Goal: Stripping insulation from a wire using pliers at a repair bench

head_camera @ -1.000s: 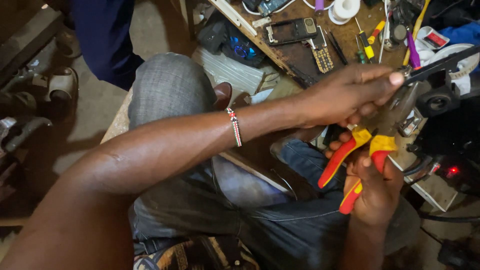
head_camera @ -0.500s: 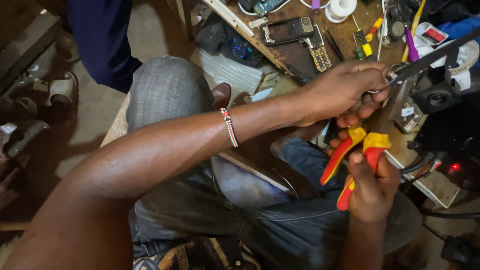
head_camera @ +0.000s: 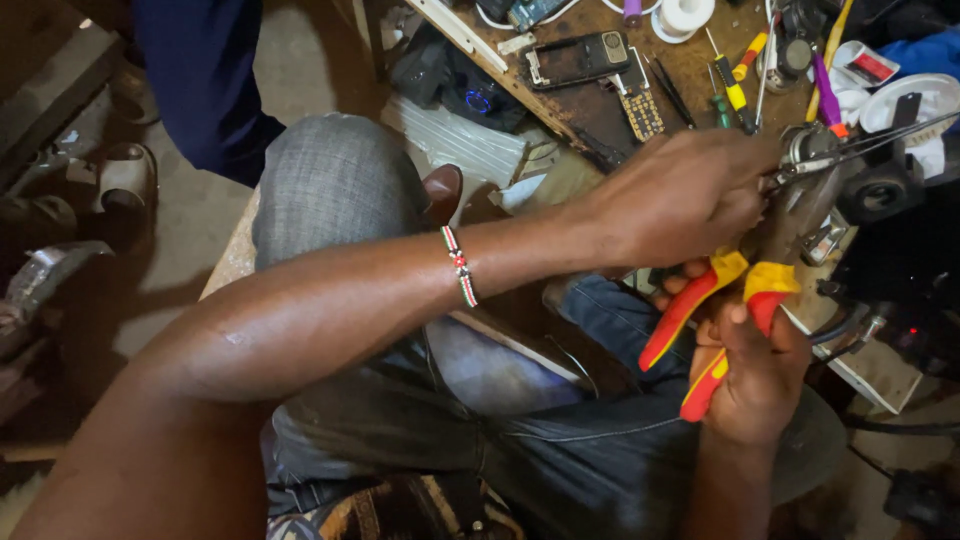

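Work looks mid-way: right hand grips red-and-yellow-handled pliers while left hand pinches the small grey metal part just above them.

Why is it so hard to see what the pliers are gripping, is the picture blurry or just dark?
Head view: mostly dark. The right hand and red-and-yellow pliers look fairly sharp, but the left hand covers the pliers' tip; the black device sits in shadow, while the wooden bench above is better lit.

Glossy red-and-yellow plastic pliers handles, bare metal part, scuffed matt wooden bench.
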